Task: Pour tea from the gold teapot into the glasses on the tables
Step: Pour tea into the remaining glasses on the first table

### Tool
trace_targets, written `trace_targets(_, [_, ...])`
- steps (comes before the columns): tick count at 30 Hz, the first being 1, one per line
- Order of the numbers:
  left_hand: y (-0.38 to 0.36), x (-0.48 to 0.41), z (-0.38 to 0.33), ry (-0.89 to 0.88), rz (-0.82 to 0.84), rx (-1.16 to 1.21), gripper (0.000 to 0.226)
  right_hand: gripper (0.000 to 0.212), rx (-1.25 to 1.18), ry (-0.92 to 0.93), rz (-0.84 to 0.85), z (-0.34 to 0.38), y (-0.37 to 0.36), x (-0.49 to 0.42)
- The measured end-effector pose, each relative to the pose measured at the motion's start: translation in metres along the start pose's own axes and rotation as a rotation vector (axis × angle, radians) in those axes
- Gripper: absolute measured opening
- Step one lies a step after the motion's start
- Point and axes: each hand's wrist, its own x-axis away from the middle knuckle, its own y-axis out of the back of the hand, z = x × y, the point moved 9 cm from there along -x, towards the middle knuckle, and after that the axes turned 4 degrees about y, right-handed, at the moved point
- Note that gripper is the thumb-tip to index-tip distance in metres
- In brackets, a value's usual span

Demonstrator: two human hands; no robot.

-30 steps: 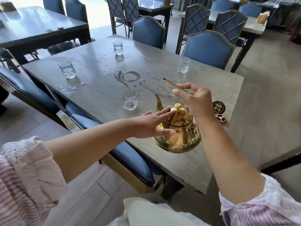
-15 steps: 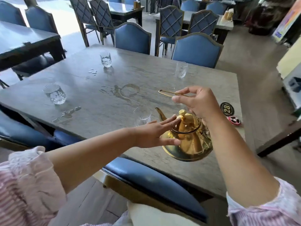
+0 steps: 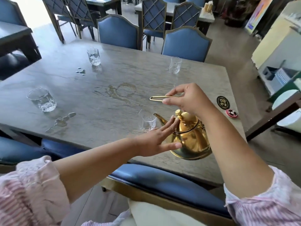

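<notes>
The gold teapot [image 3: 191,141] hangs over the near edge of the grey table [image 3: 97,103], tilted with its spout toward a small glass [image 3: 147,122]. My right hand [image 3: 187,99] is shut on the teapot's thin gold handle. My left hand [image 3: 156,139] lies flat against the pot's side and lid, fingers spread. Three more glasses stand on the table: one at the left [image 3: 42,100], one far left of centre [image 3: 93,56], one far right [image 3: 175,65].
Spilled puddles and a ring stain mark the table top. A round number tag [image 3: 222,102] and a small red disc [image 3: 231,113] lie near the right edge. Blue chairs [image 3: 184,44] surround the table; a blue seat [image 3: 162,180] sits just below the near edge.
The view has shifted and come closer to the table. The teapot's spout now sits right beside the nearest glass. Both hands keep their hold on the pot.
</notes>
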Motion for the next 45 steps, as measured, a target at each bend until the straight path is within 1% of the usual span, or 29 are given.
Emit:
trace_targets(6, [0.000,-0.002,0.009,-0.004,-0.044,0.075,0.086,0.022,0.106,0.019,0.083,0.013,-0.018,-0.012])
trace_targets(14, [0.004,-0.003,0.008,-0.008,-0.058,0.172,0.081,0.022,0.201,0.017,0.125,0.020,-0.030,-0.025])
trace_targets(24, [0.006,-0.004,0.008,-0.036,-0.070,0.220,0.080,0.021,0.275,-0.021,0.157,0.025,-0.035,-0.028])
trace_targets(29, [0.011,-0.006,0.006,-0.057,-0.101,0.246,0.079,0.020,0.292,-0.022,0.149,0.032,-0.031,-0.029])
trace_targets(39, [0.016,-0.006,-0.007,-0.103,-0.087,0.285,0.079,0.020,0.318,-0.015,0.151,0.044,-0.023,-0.023])
trace_targets(45, [0.021,-0.007,-0.012,-0.123,-0.116,0.291,0.078,0.020,0.335,-0.013,0.133,0.051,-0.015,-0.022])
